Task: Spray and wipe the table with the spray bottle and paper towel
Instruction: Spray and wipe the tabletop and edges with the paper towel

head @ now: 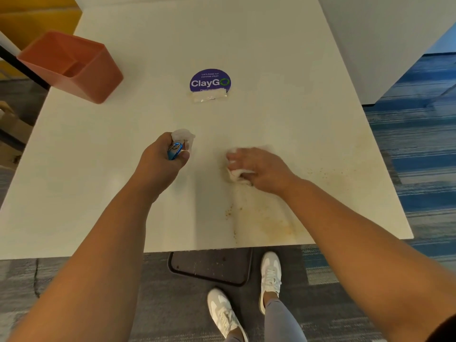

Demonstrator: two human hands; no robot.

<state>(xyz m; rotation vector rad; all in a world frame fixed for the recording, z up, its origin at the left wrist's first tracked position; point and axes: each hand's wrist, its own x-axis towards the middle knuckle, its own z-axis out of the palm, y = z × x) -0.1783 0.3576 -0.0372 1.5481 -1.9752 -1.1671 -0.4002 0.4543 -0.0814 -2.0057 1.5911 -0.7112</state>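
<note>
My left hand [164,156] grips a small spray bottle [181,139] with a clear top and a blue clip, held above the middle of the white table [98,169]. My right hand [256,169] presses a crumpled white paper towel [238,174] flat on the tabletop, just right of the bottle. A brownish-orange smear with crumbs [261,218] spreads from under the towel toward the table's near edge. More specks lie to the right of the hand.
A salmon-pink plastic bin [74,65] stands at the table's far left. A purple round sticker [209,81] with a clear wrapped packet [209,96] lies at the centre back. A dark tray [212,265] lies on the floor below the near edge, beside my white shoes [270,275].
</note>
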